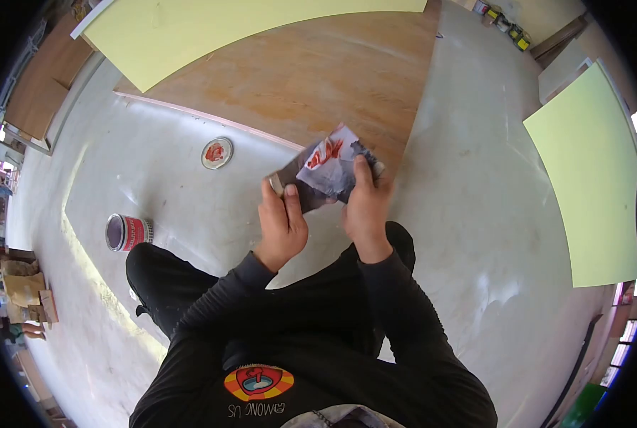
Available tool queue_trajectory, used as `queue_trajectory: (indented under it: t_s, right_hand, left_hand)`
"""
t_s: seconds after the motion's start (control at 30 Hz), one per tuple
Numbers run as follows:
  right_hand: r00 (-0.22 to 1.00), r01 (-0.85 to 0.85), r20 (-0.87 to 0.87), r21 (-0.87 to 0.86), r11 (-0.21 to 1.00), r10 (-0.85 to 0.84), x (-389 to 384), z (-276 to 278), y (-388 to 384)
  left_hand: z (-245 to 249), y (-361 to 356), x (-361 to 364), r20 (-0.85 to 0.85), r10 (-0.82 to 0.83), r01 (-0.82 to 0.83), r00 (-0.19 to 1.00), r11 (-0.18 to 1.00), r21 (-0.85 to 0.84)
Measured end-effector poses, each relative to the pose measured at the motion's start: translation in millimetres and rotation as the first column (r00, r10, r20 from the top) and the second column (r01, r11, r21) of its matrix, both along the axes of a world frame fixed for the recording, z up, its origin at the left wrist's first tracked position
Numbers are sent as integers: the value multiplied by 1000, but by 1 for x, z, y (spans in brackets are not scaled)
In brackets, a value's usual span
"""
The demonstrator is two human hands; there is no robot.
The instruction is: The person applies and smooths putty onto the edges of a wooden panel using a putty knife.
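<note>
Between both hands, just past my knees, is a folded piece of printed paper (327,171) with glossy red paste smeared on its pale upper face. My left hand (283,222) grips the paper's left edge, thumb on top. On the right side my right hand (366,207) pinches it, with the thumb pressed near the dark corner. A round lid (217,153) carrying a red smear lies on the floor to the left. Farther left, beside my knee, stands a can (128,232) with a red label and a dark round top.
Ahead is a large wooden panel (311,78) with a pinkish edge, partly covered by a yellow sheet (190,36). Another yellow panel (589,178) stands at the right. Several small cans (504,25) sit by the far wall. Cardboard boxes (24,291) are at the left.
</note>
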State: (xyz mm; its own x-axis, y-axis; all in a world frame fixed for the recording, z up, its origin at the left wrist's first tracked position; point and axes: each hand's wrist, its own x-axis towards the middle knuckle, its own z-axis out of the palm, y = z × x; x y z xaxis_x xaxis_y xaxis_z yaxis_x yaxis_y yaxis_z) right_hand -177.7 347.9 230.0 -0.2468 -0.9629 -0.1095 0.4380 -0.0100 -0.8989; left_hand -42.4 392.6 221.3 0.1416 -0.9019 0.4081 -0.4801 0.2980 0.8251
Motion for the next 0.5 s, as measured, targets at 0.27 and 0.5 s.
queue_trajectory:
  t_s: [0.27,0.5]
  right_hand:
    - [654,-480,-679,-713,511,-334,-51,16,-3]
    - [508,-501,-813,-547,671,-285,-77,-14,8]
  left_hand:
    - [-6,-30,-16,-973,27,495,227,857,140]
    - [2,-41,-51,-924,-79,350,375,935,62]
